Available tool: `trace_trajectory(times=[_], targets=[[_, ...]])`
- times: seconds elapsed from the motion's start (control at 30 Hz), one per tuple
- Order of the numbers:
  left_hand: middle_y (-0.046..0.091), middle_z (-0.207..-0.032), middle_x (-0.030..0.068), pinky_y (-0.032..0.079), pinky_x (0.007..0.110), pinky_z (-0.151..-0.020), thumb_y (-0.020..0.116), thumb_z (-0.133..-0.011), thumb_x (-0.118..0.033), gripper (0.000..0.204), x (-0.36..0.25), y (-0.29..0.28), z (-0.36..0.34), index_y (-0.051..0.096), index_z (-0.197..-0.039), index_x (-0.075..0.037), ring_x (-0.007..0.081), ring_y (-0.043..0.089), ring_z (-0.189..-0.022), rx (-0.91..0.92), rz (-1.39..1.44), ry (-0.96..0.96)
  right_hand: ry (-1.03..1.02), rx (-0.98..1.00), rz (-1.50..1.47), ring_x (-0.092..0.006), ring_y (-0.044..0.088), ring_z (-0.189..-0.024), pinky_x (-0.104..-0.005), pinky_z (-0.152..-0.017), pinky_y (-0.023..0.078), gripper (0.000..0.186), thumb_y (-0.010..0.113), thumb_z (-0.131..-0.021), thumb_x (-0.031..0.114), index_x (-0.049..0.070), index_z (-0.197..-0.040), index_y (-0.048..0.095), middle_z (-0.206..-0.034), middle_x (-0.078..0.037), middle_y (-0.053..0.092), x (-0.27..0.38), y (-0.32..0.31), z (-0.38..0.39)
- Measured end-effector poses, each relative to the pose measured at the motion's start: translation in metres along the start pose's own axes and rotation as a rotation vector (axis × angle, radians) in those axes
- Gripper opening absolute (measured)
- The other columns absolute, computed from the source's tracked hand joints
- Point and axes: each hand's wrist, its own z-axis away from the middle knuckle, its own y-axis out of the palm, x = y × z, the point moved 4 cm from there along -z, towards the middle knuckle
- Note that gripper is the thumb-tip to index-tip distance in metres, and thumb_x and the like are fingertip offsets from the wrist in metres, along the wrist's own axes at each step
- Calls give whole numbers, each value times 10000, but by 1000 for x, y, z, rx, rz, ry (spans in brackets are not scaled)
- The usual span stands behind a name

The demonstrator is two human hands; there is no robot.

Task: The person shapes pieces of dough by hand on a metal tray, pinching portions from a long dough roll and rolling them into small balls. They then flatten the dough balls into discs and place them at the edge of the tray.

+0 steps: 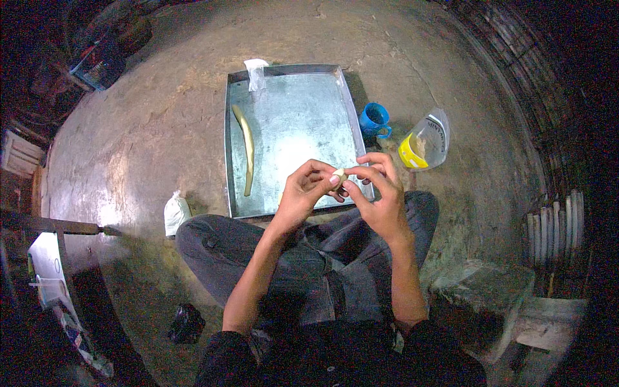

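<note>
Over the near edge of a shallow metal tray, both hands meet around a small pale lump that looks like dough. My left hand pinches it between thumb and fingers. From the other side, the thumb and index finger of my right hand close on the same lump, its other fingers raised. A long, slightly curved pale-yellow strip lies along the tray's left side; I cannot tell its material for sure. The fingers hide part of the lump.
A white plastic bag hangs over the tray's far edge. To the right stand a blue mug and a clear plastic package with a yellow band. A white bag rests by my left knee, a black bag nearer.
</note>
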Motion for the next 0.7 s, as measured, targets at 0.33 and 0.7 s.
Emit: trace_trajectory(times=[0.33,0.7], targets=[[698,-981,105,582,322,-813,694,-955,-93,279,-2,-2,0,595,-1182,37,172,684,-906,11,-61,10,112,-30,-185,-235,629,-994,-359,-870,522,233,711,-904,97,104,-1136,735,-1181,-101,598,3,11,7],[723,-1016,114,580,324,-797,672,-981,-149,299,-4,-8,1,636,-1214,35,190,711,-900,95,-55,-79,-148,173,102,-232,653,-905,-362,-802,547,277,749,-847,107,111,-1124,740,-1182,-94,609,14,-9,-16]])
